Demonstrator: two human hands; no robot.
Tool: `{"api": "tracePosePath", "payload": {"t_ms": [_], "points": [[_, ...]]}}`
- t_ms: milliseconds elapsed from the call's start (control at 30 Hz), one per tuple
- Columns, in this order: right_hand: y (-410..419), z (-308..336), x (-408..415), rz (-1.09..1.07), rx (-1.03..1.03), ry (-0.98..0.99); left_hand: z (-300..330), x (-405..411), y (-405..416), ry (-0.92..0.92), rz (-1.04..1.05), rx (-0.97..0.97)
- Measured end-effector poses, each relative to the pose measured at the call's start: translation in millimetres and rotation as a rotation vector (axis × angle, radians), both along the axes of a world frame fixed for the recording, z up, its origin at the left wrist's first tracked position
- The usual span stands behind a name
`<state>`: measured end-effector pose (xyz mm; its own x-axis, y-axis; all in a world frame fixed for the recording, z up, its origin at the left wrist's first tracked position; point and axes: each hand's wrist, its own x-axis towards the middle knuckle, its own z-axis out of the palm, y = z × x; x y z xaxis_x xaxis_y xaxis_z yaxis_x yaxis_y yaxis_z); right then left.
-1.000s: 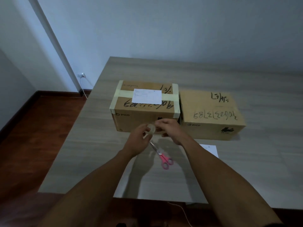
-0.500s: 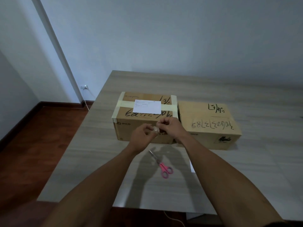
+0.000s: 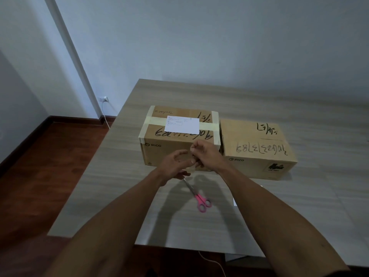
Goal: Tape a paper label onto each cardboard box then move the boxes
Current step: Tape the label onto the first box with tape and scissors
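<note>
L hand [image 3: 175,164] + R hand [image 3: 205,156] pinching tape roll [image 3: 189,165] | labelled box [image 3: 179,140] at 12 o'clock | tape prob light, sticky, floppy: hold by free end

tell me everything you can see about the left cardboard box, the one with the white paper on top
The left cardboard box is brown and closed, lying flat on the table against the second box. Pale tape runs along its top and over both ends. A white paper label with small print lies on the top's middle, over the tape and black handwriting. Its front reads PICO. Both hands are in front of it; contact is unclear.
</note>
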<state>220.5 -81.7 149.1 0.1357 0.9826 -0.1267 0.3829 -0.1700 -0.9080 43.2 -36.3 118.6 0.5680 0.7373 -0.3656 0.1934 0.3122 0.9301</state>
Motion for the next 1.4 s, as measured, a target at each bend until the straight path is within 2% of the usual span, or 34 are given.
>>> {"api": "tracePosePath", "payload": {"t_ms": [267, 600, 700, 900, 1000, 1200, 1300, 1400], "points": [[1.6, -12.7, -0.1, 0.027, 0.053, -0.066, -4.0, -0.4, -2.6, -0.006, -0.047, -0.124], [5.3, -19.1, 3.6, -0.015, 0.059, -0.092, -3.1, 3.8, -0.9, 0.038, -0.086, -0.046], [3.7, -16.2, 3.8, -0.055, -0.004, -0.007, -3.2, 3.7, -0.3, 0.066, -0.115, 0.023], [-2.7, -20.6, 13.8, -0.089, -0.355, 0.269, -8.6, 6.9, -2.3, 0.095, -0.192, 0.056], [-6.0, -27.6, 18.2, -0.114, -0.375, 0.357, -12.3, 8.2, -4.8, 0.08, -0.238, 0.034], [-10.6, -40.1, 20.5, -0.17, -0.419, 0.377, -20.9, 3.6, -3.9, 0.118, -0.236, 0.033], [-20.7, -60.9, 21.4, -0.305, -0.453, 0.254, -31.1, -2.8, -1.9, 0.138, -0.189, 0.023], [-38.7, -98.8, 22.1, -0.271, -0.47, -0.073, -42.1, -8.4, -1.6, 0.135, -0.149, 0.013]]}}
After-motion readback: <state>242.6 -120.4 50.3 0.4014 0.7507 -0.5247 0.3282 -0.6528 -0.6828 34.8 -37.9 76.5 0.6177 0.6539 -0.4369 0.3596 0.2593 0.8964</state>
